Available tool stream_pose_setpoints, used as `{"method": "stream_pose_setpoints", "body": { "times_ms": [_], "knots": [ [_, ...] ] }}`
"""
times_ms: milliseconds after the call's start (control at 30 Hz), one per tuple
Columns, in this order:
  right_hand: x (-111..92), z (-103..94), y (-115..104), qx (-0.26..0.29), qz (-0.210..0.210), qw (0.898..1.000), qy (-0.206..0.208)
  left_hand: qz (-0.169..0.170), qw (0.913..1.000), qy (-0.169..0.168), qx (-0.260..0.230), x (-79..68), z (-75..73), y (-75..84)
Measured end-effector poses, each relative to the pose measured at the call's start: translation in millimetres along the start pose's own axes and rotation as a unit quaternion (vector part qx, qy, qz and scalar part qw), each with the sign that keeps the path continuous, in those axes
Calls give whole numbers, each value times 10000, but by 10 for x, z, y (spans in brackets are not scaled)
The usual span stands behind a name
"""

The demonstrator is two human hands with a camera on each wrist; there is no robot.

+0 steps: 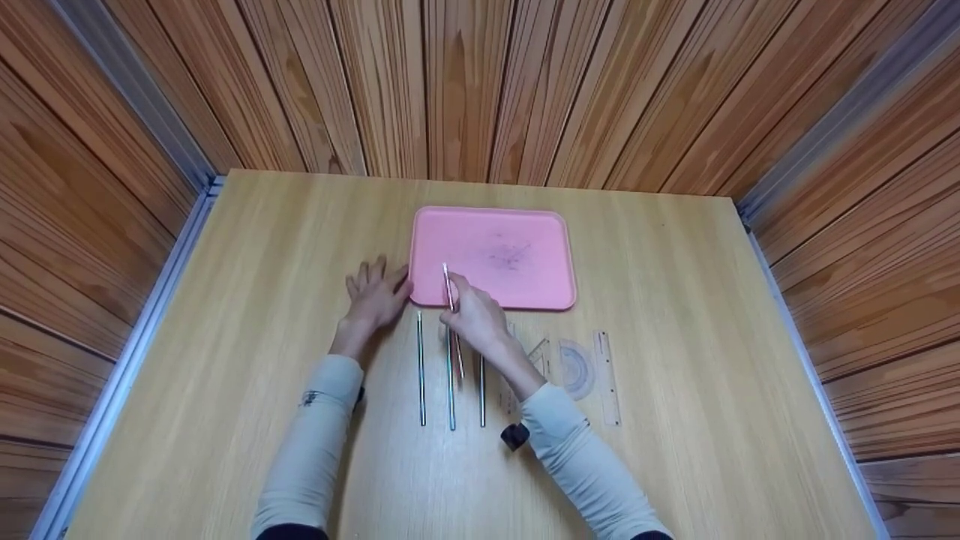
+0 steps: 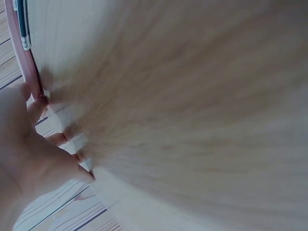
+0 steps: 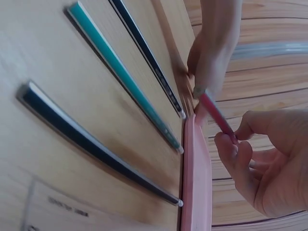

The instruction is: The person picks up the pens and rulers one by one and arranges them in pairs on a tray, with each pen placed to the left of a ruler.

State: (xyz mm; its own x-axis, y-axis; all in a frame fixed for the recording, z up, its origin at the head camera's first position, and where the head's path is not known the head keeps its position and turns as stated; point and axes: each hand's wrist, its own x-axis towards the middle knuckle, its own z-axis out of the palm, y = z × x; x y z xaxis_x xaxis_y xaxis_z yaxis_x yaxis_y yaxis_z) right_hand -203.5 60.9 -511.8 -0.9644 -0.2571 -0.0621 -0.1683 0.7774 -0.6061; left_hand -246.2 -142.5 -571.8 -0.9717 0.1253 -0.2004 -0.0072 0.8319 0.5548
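Note:
My right hand (image 1: 480,315) pinches a red pencil (image 3: 214,111) between thumb and fingers, over the near left part of a pink tray (image 1: 465,232). Its fingers curl in the right wrist view, and the pencil slants. My left hand (image 1: 375,296) rests with fingers spread on the table, its thumb side against the tray's left edge. Below the tray lie a dark pencil (image 1: 421,375), a teal pencil (image 3: 113,65) and another dark pencil (image 3: 96,147), roughly parallel and apart. In the left wrist view, the left fingertips (image 2: 86,175) touch the tabletop.
Right of the pencils lie a clear set square (image 1: 541,354), a clear protractor (image 1: 576,369) and a clear straight ruler (image 1: 607,379). My right forearm partly covers another clear piece (image 1: 508,394). Dark smudges mark the tray's surface. Wood-panelled walls (image 1: 457,90) enclose the table.

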Motion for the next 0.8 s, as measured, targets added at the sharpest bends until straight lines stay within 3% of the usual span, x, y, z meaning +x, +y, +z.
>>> {"method": "stream_pose_setpoints", "body": {
  "times_ms": [800],
  "knots": [
    [458,-101,123,530,-28,9986,43,-90,9999,-13,-109,12,8,-11]
  ]
}}
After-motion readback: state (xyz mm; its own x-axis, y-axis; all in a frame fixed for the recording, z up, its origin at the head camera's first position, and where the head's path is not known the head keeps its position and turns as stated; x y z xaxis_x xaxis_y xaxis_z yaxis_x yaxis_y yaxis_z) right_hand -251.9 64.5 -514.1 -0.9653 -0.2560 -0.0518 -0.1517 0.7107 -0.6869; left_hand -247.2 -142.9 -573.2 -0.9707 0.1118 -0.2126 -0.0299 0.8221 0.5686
